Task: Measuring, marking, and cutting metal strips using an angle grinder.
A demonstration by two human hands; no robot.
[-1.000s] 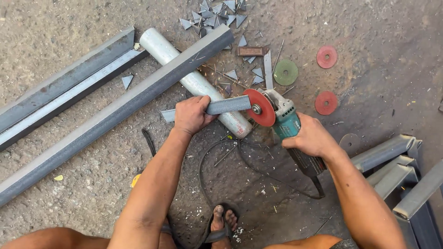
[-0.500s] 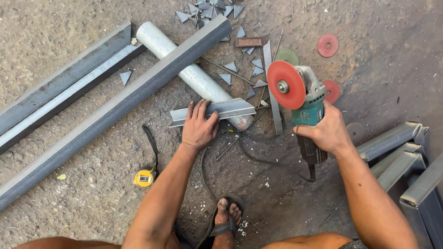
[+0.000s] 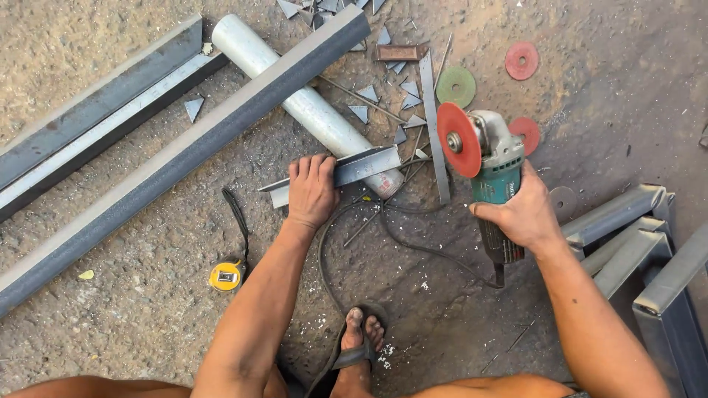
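Note:
My left hand presses down on a short piece of grey angle iron that lies across the end of a white pipe on the ground. My right hand grips the body of a green angle grinder with a red cutting disc. The disc is lifted clear, to the right of the angle piece's cut end. The grinder's black cable loops over the ground between my arms.
Long angle irons lie diagonally at left. More steel sections are stacked at right. Small triangular offcuts, a flat bar, spare discs and a yellow tape measure lie about. My sandalled foot is below.
The grinder has been pulled off the angle piece, up and to the right. My left hand has slid along the piece and now lies flat on it.

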